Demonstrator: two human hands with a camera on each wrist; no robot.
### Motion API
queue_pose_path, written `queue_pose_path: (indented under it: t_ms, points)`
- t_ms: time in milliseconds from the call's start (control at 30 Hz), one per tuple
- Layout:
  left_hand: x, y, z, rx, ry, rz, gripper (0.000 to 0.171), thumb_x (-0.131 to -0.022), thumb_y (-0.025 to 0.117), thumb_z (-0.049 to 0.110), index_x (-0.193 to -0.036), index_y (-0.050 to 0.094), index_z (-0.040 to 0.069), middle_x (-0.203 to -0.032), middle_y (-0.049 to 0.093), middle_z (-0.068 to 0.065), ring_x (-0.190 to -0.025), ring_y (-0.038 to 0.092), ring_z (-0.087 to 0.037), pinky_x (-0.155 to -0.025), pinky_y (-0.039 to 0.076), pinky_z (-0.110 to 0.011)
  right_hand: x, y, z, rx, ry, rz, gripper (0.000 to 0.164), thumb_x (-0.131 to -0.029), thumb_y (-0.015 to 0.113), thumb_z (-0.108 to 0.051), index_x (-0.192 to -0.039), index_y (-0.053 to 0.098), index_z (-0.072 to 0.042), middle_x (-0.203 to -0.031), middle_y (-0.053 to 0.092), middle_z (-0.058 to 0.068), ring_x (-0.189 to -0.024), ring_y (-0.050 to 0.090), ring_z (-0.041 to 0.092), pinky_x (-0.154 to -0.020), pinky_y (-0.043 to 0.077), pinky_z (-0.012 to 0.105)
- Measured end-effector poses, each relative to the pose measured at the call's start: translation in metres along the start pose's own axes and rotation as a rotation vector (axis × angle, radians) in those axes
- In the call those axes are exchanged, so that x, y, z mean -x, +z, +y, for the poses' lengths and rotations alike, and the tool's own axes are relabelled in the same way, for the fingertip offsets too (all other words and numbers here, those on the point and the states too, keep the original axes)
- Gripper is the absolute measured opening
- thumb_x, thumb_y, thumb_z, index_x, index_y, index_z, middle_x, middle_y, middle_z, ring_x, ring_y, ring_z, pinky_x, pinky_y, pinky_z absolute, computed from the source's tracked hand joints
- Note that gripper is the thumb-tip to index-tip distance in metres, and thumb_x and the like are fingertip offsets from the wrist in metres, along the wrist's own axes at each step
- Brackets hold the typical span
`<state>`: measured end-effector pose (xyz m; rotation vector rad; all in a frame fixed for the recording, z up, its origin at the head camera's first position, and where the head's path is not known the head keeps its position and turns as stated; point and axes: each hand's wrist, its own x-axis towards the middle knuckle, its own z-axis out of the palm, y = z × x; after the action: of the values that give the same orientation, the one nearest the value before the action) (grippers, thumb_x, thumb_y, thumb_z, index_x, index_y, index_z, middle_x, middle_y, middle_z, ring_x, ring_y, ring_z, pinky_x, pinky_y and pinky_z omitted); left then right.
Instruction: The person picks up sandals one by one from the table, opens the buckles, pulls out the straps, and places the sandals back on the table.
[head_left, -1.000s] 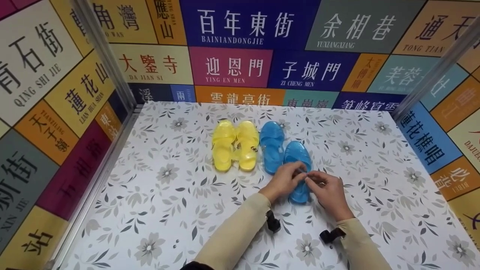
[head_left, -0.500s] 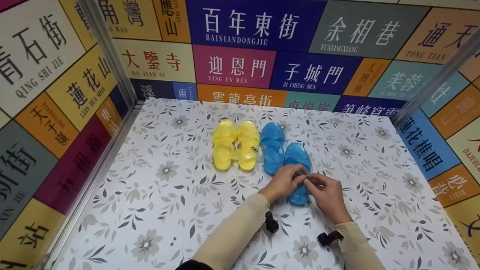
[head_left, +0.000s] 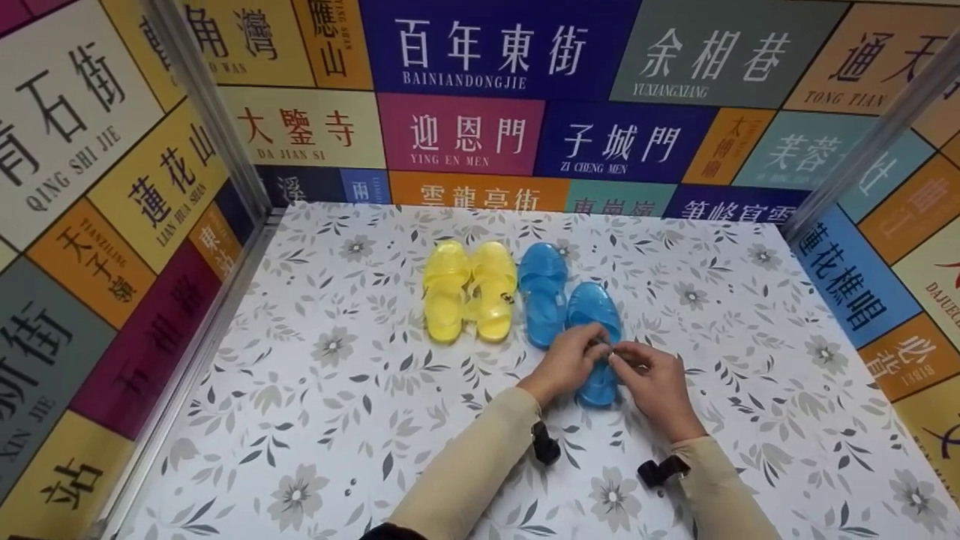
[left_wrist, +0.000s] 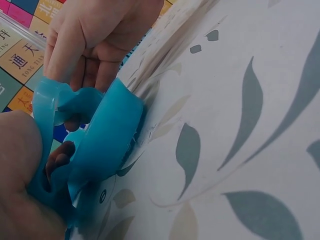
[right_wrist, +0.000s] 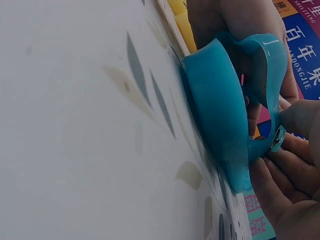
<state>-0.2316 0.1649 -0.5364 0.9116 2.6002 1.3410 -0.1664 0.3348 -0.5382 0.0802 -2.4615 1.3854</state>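
A blue jelly sandal (head_left: pixel 594 304) lies on the patterned tabletop, toe pointing away, with both hands over its ankle strap. My left hand (head_left: pixel 564 366) holds the strap from the left side. Thumb and fingers of my right hand (head_left: pixel 661 386) pinch the strap's right side, close to a small metal buckle (right_wrist: pixel 278 139) seen in the right wrist view. In the left wrist view, the strap (left_wrist: pixel 44 120) arches above the heel, and a fingertip shows through its opening. Whether the strap is fastened cannot be told.
The other blue sandal (head_left: pixel 544 296) stands just left of this one, slightly farther back. Beside it is a pair of yellow sandals (head_left: pixel 471 292). Sign-printed panels (head_left: pixel 465 135) border the white floral tabletop (head_left: pixel 315 420) at the back and sides.
The head view shifts slightly and returns. Both hands stay at the strap of the same blue sandal, with only small finger movements; the other sandals have not moved.
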Motion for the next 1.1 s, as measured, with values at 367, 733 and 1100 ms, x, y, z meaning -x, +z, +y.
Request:
queue_pose_path:
  t_ms: [367,733,1100]
  points:
    - [0.001,0.001,0.001,-0.021,0.011,-0.016,0.014,-0.108,0.06,0.024,-0.119,0.067,0.019,-0.109,0.071,0.003,-0.1,0.064,-0.008,-0.088,0.051,-0.022,0.003,-0.001,0.002,-0.006,0.038,-0.019,0.021,-0.099,0.074,-0.013,-0.117,0.077,-0.002,-0.11,0.078,0.014,-0.095,0.07,0.003,-0.082,0.056,0.012]
    - [0.001,0.001,-0.001,-0.035,0.007,0.006,0.006,-0.107,0.061,0.023,-0.107,0.064,0.019,-0.106,0.07,0.002,-0.101,0.064,-0.01,-0.089,0.051,-0.023,0.001,0.002,-0.006,0.009,0.005,-0.003,0.017,-0.096,0.077,-0.008,-0.113,0.08,-0.004,-0.108,0.079,0.012,-0.092,0.072,0.009,-0.079,0.055,0.01]
    - [0.001,0.002,0.001,0.036,-0.028,0.017,0.006,-0.108,0.058,0.017,-0.112,0.062,0.016,-0.106,0.069,0.002,-0.098,0.063,-0.009,-0.086,0.05,-0.022,0.002,0.001,-0.02,0.026,0.006,0.006,0.017,-0.094,0.075,0.003,-0.111,0.077,0.006,-0.103,0.078,0.02,-0.087,0.071,0.007,-0.078,0.056,0.011]
